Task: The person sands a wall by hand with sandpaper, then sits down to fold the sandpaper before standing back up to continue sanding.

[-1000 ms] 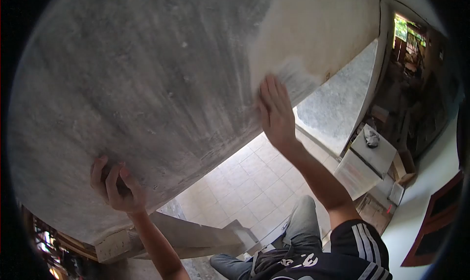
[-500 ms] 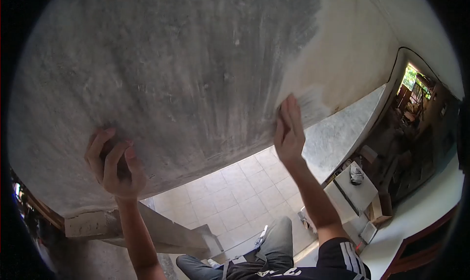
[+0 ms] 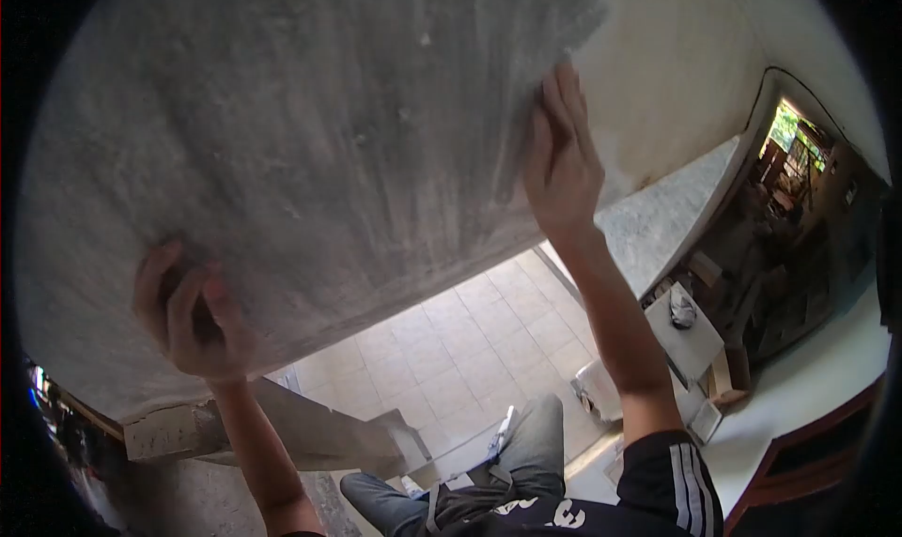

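Note:
A broad grey plastered wall point(image 3: 310, 95) fills the upper view, streaked dark and light, with a paler cream patch point(image 3: 667, 86) at its right. Against the boundary of the two lies my right hand point(image 3: 566, 156), fingers stretched out together and pointing up; what may be under the palm is hidden. Lower left, my left hand point(image 3: 197, 316) is raised close to the wall, its fingers bent and apart with no object visible in them. Whether its fingertips touch the surface I cannot tell.
Below the wall's lower edge are a tiled floor point(image 3: 451, 340) and a concrete ledge point(image 3: 310, 424). At right, a white board or tabletop point(image 3: 681, 335) bears a crumpled bag point(image 3: 683, 307), beside a cardboard box point(image 3: 728, 375). A dark cable point(image 3: 759, 100) runs along the wall corner.
My right hand has slid upward along the wall, arm stretched farther. My left hand has shifted slightly left, still bent. The view has moved a little.

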The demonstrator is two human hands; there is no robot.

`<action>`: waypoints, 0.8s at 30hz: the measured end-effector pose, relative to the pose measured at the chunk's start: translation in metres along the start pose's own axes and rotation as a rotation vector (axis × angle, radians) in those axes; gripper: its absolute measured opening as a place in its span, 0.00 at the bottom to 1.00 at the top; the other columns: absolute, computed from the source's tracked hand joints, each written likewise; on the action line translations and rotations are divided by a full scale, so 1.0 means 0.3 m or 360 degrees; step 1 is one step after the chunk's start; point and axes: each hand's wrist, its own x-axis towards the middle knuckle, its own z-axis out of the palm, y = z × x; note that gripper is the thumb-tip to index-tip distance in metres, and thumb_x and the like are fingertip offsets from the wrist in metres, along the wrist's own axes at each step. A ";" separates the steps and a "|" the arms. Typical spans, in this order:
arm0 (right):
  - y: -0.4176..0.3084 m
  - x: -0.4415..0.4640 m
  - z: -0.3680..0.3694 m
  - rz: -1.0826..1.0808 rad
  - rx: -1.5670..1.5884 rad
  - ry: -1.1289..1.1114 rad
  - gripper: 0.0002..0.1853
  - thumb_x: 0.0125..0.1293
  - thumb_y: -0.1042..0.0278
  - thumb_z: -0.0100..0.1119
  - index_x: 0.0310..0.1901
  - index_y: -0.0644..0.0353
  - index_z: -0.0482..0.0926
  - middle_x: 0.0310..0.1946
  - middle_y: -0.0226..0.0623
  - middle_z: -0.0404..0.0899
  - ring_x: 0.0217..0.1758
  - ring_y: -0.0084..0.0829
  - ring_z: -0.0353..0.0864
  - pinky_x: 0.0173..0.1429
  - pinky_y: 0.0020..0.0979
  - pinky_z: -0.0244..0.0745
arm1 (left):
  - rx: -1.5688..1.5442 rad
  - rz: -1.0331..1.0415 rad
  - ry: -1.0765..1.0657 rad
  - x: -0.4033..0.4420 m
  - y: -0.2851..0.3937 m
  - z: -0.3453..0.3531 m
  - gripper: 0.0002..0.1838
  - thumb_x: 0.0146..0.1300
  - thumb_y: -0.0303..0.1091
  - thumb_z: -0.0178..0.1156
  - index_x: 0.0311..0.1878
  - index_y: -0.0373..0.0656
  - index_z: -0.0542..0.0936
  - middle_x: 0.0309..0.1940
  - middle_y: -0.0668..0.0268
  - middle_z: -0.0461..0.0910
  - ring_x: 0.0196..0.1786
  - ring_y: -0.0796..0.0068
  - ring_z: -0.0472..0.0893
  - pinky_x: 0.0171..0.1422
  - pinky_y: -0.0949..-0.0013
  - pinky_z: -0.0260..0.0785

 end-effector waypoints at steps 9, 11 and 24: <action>-0.020 -0.110 0.048 0.0045 0.0126 0.0052 0.20 0.73 0.74 0.45 0.64 0.72 0.69 0.66 0.56 0.67 0.73 0.50 0.62 0.76 0.44 0.55 | 0.0076 0.0002 -0.0055 -0.001 0.003 -0.022 0.10 0.70 0.34 0.54 0.40 0.37 0.80 0.54 0.57 0.75 0.60 0.58 0.73 0.58 0.58 0.72; -0.031 0.024 0.040 0.0061 0.0087 0.0136 0.20 0.73 0.75 0.45 0.64 0.71 0.69 0.66 0.55 0.67 0.73 0.49 0.63 0.75 0.44 0.56 | 0.0018 -0.0071 -0.0013 -0.006 0.007 -0.014 0.10 0.71 0.35 0.54 0.39 0.38 0.80 0.54 0.58 0.74 0.59 0.59 0.73 0.58 0.58 0.71; -0.037 0.094 0.025 0.0091 0.0328 0.0087 0.22 0.71 0.77 0.45 0.65 0.72 0.66 0.70 0.55 0.61 0.76 0.47 0.57 0.78 0.42 0.48 | -0.0012 -0.0173 0.0061 -0.023 0.001 -0.012 0.07 0.67 0.33 0.56 0.37 0.42 0.80 0.52 0.57 0.75 0.59 0.56 0.72 0.58 0.56 0.71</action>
